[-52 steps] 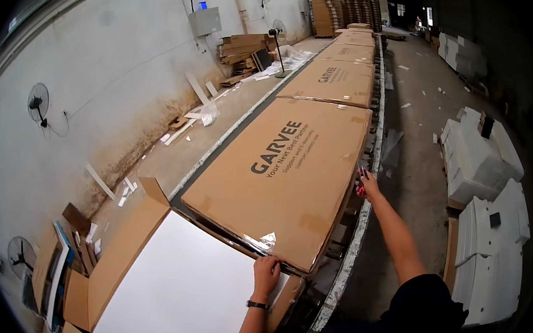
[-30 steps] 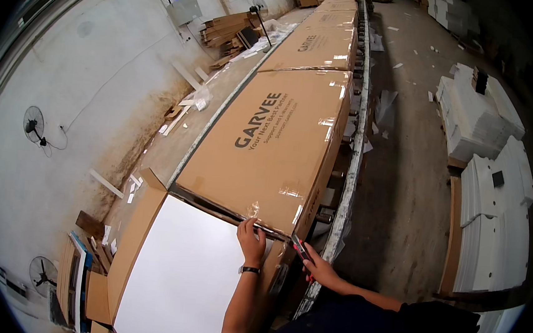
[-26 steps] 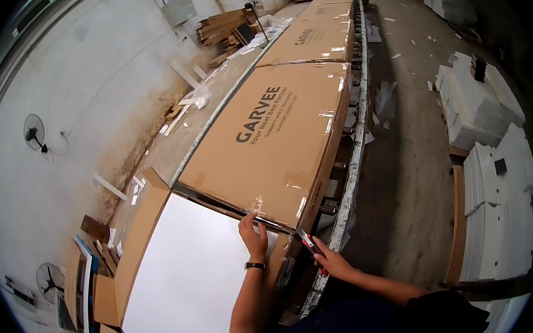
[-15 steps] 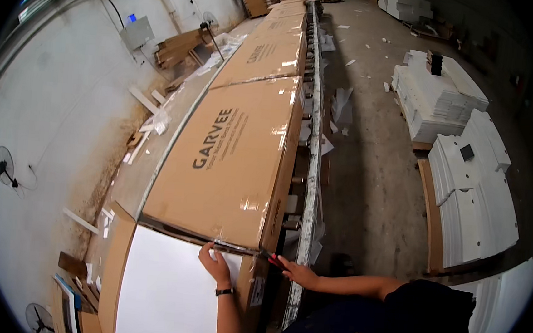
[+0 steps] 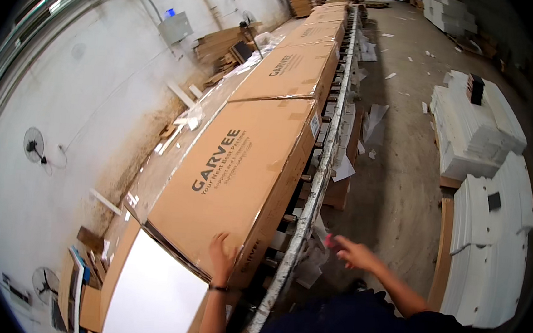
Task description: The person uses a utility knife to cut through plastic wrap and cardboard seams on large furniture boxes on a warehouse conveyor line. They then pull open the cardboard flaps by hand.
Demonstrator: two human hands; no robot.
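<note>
"Stained white wall (image 5: pixel 84 96) to our left, littered concrete floor (image 5: pixel 396 189) to our right, and between them our roller conveyor (image 5: pixel 302 229). What have we got in hand?"

"Our left hand (image 5: pixel 221 257) is spread wide at the near right corner of the printed carton (image 5: pixel 234 176). It is blurred, so we cannot tell whether it touches. Our right hand (image 5: pixel 356 255), out past the rail, is closed around a small red tool (image 5: pixel 332 241), too smeared for us to name its kind."

"Where might we come unstuck?"

"If that tool has a bare edge, a careless swing back could nick the cardboard or our other hand. Our left fingers might also get pinched if the carton rolled toward the uncovered box with the white panel (image 5: pixel 153 295), just beside it. A knock there could scuff the panel too."

"And how does the carton look to us?"

"Broad, flat and brown, lying on the rollers, with dark lettering across its top, patches of tape along its edges and a pale label (image 5: pixel 315 124) on its far right side. More cartons (image 5: pixel 290 65) line up beyond it."
</note>
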